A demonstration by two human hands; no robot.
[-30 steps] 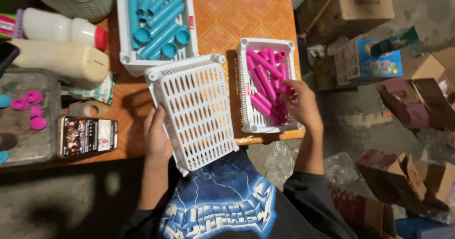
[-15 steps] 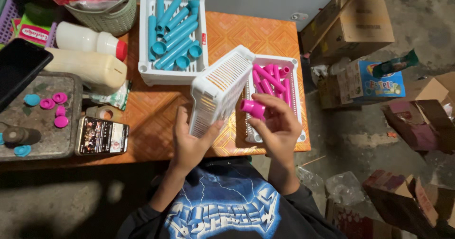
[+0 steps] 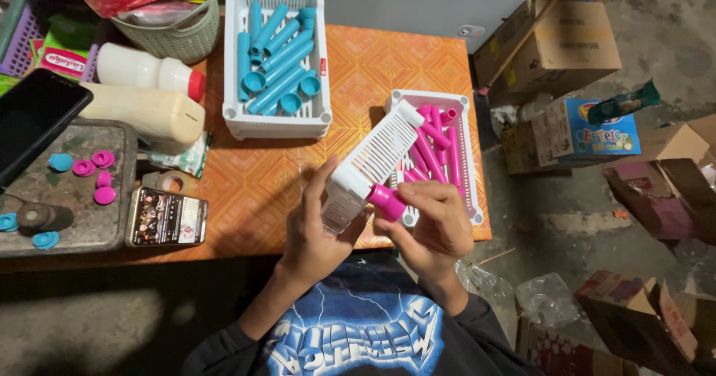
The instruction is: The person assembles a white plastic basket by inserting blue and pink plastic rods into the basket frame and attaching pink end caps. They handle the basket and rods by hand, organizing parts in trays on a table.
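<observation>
Above the table's (image 3: 388, 70) front edge, the left hand (image 3: 317, 230) grips an empty white basket (image 3: 373, 163) tilted on edge; the right hand (image 3: 432, 223) pinches a pink tube (image 3: 386, 202) — more pink tubes fill the right-edge basket (image 3: 471, 163), blue ones the rear basket (image 3: 321, 115).

The person wears a dark, near-black T-shirt (image 3: 358, 342) with a large print across the chest: chunky angular lettering in pale metallic grey and white, outlined in blue, set over a blue field shot through with thin white lightning streaks. The print fills most of the shirt front that shows. The sleeves are short and dark; one sleeve edge shows at the lower left (image 3: 216, 350) and the other at the lower right (image 3: 477, 324), both ending above the elbow. Both forearms are bare, and the left hand (image 3: 317, 230) and right hand (image 3: 432, 223) carry no gloves, rings or watch that can be made out
</observation>
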